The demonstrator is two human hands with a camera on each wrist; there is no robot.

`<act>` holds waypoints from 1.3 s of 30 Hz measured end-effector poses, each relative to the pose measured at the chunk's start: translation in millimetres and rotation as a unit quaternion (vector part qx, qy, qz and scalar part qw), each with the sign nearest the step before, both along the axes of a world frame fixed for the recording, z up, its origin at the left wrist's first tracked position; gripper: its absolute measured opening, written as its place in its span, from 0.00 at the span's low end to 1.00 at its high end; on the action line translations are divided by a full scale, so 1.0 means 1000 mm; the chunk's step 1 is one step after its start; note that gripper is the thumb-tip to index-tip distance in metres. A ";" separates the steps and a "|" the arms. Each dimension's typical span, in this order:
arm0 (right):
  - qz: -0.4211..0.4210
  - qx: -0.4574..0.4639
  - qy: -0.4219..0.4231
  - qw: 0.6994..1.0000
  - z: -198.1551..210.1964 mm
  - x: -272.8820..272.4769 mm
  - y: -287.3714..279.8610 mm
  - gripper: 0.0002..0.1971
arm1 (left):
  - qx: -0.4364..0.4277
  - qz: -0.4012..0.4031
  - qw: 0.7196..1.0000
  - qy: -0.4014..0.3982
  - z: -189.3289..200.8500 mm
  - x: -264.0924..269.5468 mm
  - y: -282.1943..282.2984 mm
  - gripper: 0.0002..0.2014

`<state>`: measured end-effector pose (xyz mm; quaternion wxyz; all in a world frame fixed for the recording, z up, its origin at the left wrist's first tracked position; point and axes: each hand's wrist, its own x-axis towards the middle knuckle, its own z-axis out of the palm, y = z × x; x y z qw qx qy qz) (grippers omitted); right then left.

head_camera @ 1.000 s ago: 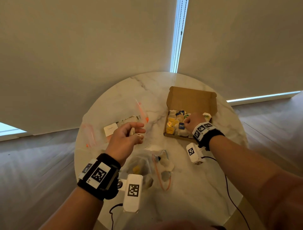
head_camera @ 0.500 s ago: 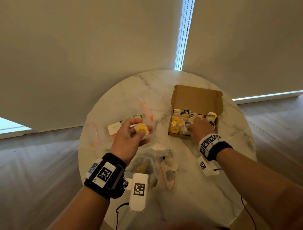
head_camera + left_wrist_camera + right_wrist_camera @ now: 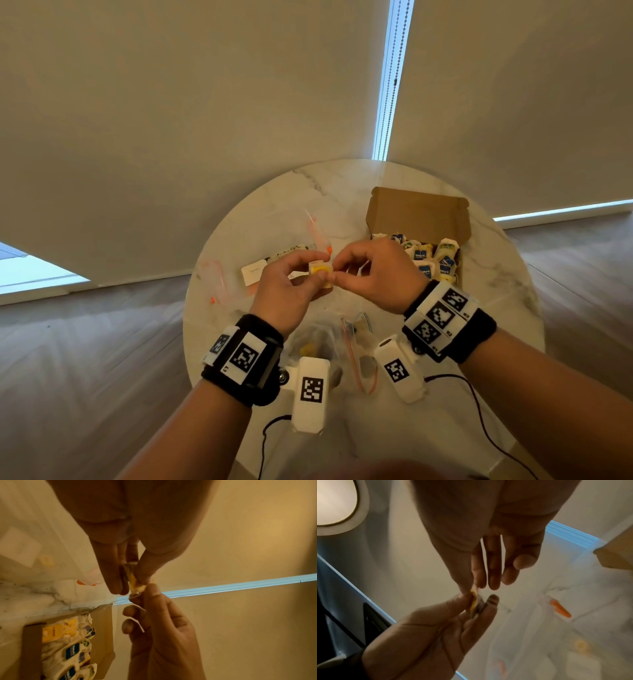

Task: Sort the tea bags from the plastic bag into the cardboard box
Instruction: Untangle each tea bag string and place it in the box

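Note:
A small yellow tea bag [image 3: 321,272] is held above the round marble table [image 3: 496,308], just left of the cardboard box [image 3: 416,216]. My left hand [image 3: 310,271] pinches its left side between thumb and fingers. My right hand [image 3: 337,271] pinches its right edge with thumb and forefinger. The left wrist view shows the tea bag [image 3: 135,584] squeezed between both hands' fingertips. The box lid stands open, and several yellow and blue tea bags [image 3: 428,257] fill the box. The clear plastic bag [image 3: 318,346] lies between my wrists with a yellow tea bag inside.
Two more clear zip bags with orange sliders [image 3: 219,281] [image 3: 318,233] lie left of my hands, beside a white card [image 3: 253,272]. Black cables [image 3: 479,411] trail off the table's near edge. Window blinds hang behind the table.
My right hand has left the box and moved left to meet my left hand. It now pinches the yellow tea bag that my left hand was holding up alone.

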<state>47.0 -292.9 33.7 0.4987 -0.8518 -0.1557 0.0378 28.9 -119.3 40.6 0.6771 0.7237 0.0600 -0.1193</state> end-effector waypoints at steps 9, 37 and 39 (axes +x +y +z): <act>-0.040 0.061 0.055 0.996 0.004 -0.011 0.000 0.03 | -0.001 -0.036 0.999 -0.011 0.003 -0.007 -0.001 0.11; -0.088 -0.385 0.229 0.890 -0.111 0.080 -0.067 0.08 | 0.112 0.025 0.993 0.017 -0.035 -0.009 0.042 0.07; -0.068 -0.451 0.214 0.864 -0.114 0.083 -0.063 0.07 | 0.109 0.034 0.993 0.021 -0.036 -0.010 0.045 0.06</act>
